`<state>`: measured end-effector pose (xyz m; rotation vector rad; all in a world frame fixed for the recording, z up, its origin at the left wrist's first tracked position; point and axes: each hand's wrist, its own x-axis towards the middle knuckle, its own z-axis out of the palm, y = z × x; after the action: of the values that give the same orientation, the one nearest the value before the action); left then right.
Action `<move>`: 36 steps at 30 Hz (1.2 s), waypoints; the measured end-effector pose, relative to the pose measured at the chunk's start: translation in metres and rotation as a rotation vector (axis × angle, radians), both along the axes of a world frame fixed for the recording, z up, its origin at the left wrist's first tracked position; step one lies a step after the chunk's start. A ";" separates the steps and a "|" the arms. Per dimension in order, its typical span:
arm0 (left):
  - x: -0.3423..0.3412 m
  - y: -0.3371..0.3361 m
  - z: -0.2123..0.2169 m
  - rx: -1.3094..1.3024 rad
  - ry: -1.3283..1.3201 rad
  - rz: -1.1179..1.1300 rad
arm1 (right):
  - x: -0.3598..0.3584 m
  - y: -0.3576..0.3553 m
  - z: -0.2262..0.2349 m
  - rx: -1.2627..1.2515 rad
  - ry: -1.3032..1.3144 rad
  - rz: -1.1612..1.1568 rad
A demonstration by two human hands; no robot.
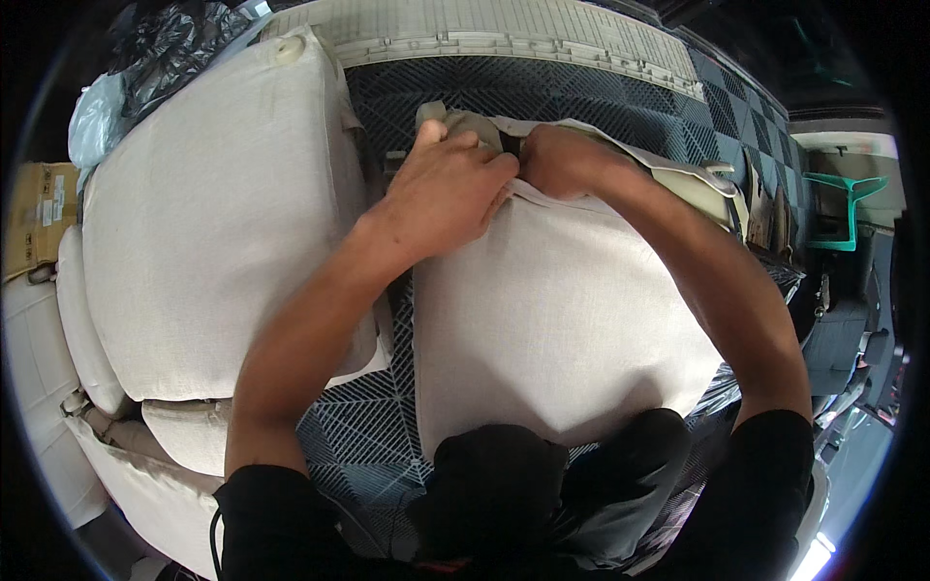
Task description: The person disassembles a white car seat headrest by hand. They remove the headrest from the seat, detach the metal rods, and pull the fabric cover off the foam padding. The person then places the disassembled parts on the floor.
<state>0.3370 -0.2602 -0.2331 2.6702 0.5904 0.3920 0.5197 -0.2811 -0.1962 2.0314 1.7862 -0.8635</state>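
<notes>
A beige fabric-covered seat cushion (572, 310) lies in front of my knees, its far edge open where the seat cover (554, 200) comes away from the foam (699, 196). At that edge my left hand (450, 179) is closed, its fingers curled over the fabric. Just right of it, my right hand (562, 163) makes a fist beside a dark gap in the cover. What the right fingers hold is hidden. The loose flap of the cover runs along the far edge to the right corner.
To the left stands a larger beige seat section (223, 213), with more seat parts (184, 436) below it. A pale slatted panel (513, 34) lies across the back on dark patterned flooring (387, 87). Black plastic bags (174, 58), a cardboard box (44, 213) and a green frame (852, 208) sit around the sides.
</notes>
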 end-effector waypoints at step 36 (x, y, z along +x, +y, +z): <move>0.004 -0.001 -0.002 -0.205 0.106 0.068 | 0.090 -0.006 0.008 -0.074 -0.209 -0.003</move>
<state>0.3412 -0.2612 -0.2354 2.4910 0.7142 0.1978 0.6096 -0.2869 -0.1879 1.9975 1.6151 -0.6792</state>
